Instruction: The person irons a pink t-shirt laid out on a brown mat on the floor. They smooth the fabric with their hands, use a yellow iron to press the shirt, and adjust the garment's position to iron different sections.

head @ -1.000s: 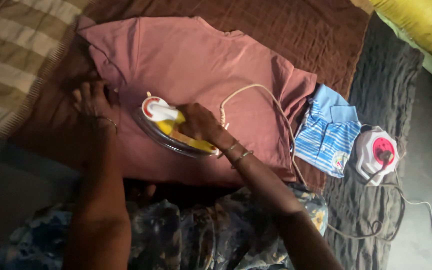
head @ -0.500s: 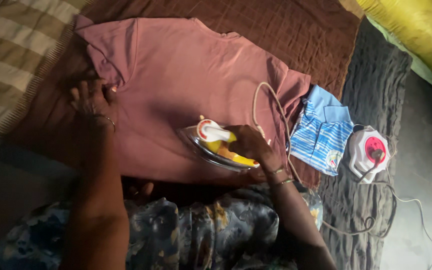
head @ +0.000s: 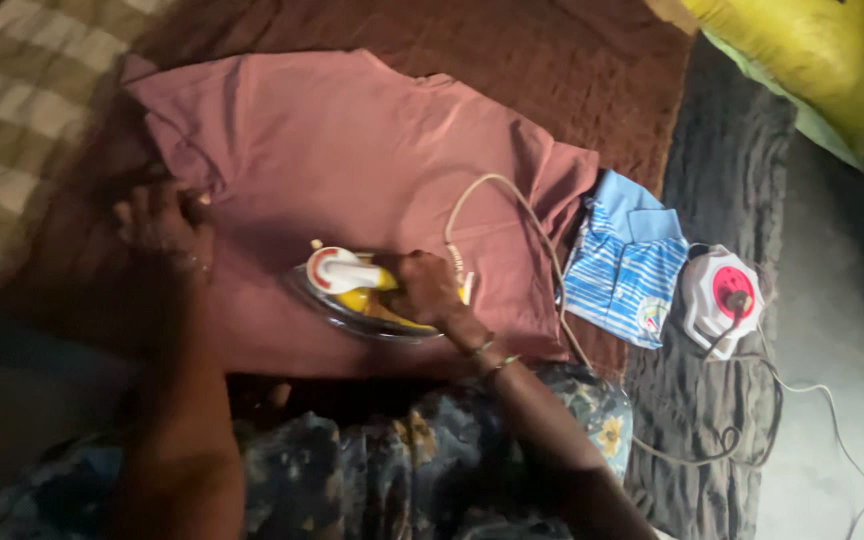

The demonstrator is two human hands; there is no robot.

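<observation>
On the brown blanket (head: 572, 60), I see the iron (head: 357, 295) now nearer the pink shirt's (head: 352, 150) middle, having slid back from the hem side. My right hand (head: 427, 290) stays closed on its handle; my left hand (head: 157, 225) still presses flat, fingers spread, on the shirt's sleeve edge, so pressing continues.

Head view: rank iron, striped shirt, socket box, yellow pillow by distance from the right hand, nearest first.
1. Iron: gripped in the right hand, on the pink shirt.
2. Striped shirt: folded, to its right.
3. Socket box: farther right, beyond the striped shirt.
4. Yellow pillow: top right corner.
</observation>
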